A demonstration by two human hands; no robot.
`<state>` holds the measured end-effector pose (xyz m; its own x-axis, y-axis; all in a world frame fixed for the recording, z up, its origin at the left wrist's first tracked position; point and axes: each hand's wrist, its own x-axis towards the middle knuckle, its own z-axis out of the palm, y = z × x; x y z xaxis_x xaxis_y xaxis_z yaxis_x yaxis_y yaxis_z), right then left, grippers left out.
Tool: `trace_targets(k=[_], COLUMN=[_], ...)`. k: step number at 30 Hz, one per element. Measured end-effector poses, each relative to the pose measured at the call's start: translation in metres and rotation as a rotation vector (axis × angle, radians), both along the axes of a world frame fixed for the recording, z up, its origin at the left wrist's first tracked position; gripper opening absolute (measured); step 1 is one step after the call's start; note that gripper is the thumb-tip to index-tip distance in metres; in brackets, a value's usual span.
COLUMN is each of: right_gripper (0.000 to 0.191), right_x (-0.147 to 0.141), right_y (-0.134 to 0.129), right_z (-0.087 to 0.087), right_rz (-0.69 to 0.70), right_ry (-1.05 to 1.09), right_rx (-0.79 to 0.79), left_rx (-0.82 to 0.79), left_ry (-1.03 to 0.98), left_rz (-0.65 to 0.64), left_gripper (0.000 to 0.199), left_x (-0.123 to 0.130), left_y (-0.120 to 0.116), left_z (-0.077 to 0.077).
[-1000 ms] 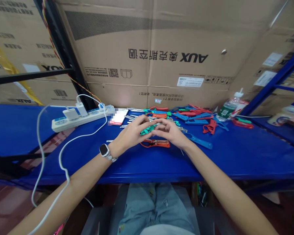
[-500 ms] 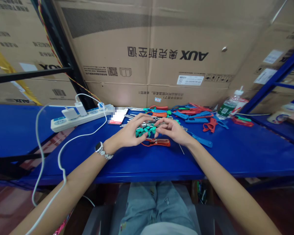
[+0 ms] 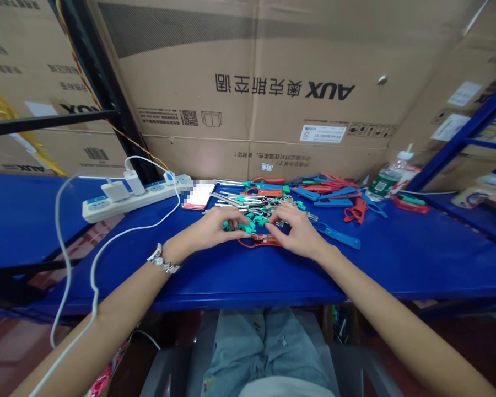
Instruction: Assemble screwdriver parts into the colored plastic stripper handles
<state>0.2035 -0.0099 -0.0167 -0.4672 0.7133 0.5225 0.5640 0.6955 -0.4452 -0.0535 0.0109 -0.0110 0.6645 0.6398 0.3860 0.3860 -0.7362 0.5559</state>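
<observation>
AUX 奥克斯空调, upside down, on large carton (image 3: 268, 63); AUX also on left carton (image 3: 28, 82).

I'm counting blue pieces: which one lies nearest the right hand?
The blue piece just right of the right hand; the other blue ones lie farther back.

Hands parted from fingertip contact. Left hand (image 3: 215, 229) shifted left and lower in frame, fingers curled over green pieces (image 3: 244, 227). Right hand (image 3: 300, 234) dropped, covering orange tool's (image 3: 267, 241) right end. Watch (image 3: 154, 253) face rolled away from camera.
</observation>
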Motion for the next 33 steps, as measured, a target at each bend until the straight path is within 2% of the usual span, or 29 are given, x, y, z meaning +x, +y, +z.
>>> trace_targets(k=[2,4,8,14,24,29,33], right_gripper=[0.016,0.015,0.021,0.027,0.023,0.023,0.025], right_x=[-0.001,-0.001,0.000,0.001,-0.001,0.000,0.000], right_y=[-0.003,-0.004,-0.002,-0.004,-0.005,-0.004,-0.005], right_z=[-0.005,-0.009,-0.015,-0.018,-0.018,-0.018,-0.018], right_rz=[-0.044,-0.067,-0.070,-0.088,-0.072,-0.064,-0.064], right_ry=[-0.185,-0.313,-0.409,-0.447,-0.416,-0.401,-0.394], right_rx=[0.068,0.046,-0.024,-0.066,-0.084,-0.094,-0.098], left_rx=[-0.018,-0.027,-0.007,0.050,0.026,0.014,0.049], left_ry=[0.026,0.040,0.061,0.086,0.163,0.166,0.200], left_rz=[-0.004,-0.005,-0.011,-0.044,0.028,-0.047,-0.044], left_gripper=[0.026,0.026,0.024,0.023,0.023,0.026,0.026], left_x=[-0.003,-0.003,-0.002,-0.002,0.010,0.005,0.004], left_y=[0.001,0.002,0.002,0.001,-0.003,-0.006,-0.005], left_z=[-0.005,-0.008,-0.010,-0.011,-0.019,-0.013,-0.010])
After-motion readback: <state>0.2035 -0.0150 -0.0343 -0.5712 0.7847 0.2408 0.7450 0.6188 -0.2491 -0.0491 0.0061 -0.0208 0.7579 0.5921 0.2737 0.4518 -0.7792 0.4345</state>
